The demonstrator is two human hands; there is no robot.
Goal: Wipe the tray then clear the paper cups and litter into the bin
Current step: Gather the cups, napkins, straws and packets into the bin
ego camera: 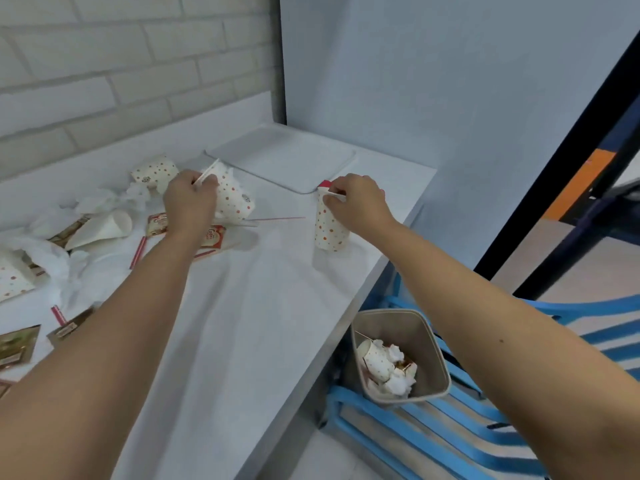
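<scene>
My left hand (189, 199) grips a tilted dotted paper cup (232, 199) together with a white straw (206, 174), just above the table. My right hand (358, 201) holds the rim of an upright dotted cup (328, 227) near the table's right edge, pinching a small white stick across the rim; something red shows at the rim. The pale grey tray (287, 160) lies bare at the back, beyond both hands. The beige bin (398, 355) stands on a chair below the table's right edge and holds a cup and crumpled tissue.
Litter covers the table's left: another dotted cup (154, 172), a white paper cone (104, 228), crumpled tissues (104, 199), sachets (211, 237), red straws (138, 252). A thin straw (277, 219) lies between my hands. Blue slatted chair (485, 427) at right; dark metal frame (571, 150) beyond.
</scene>
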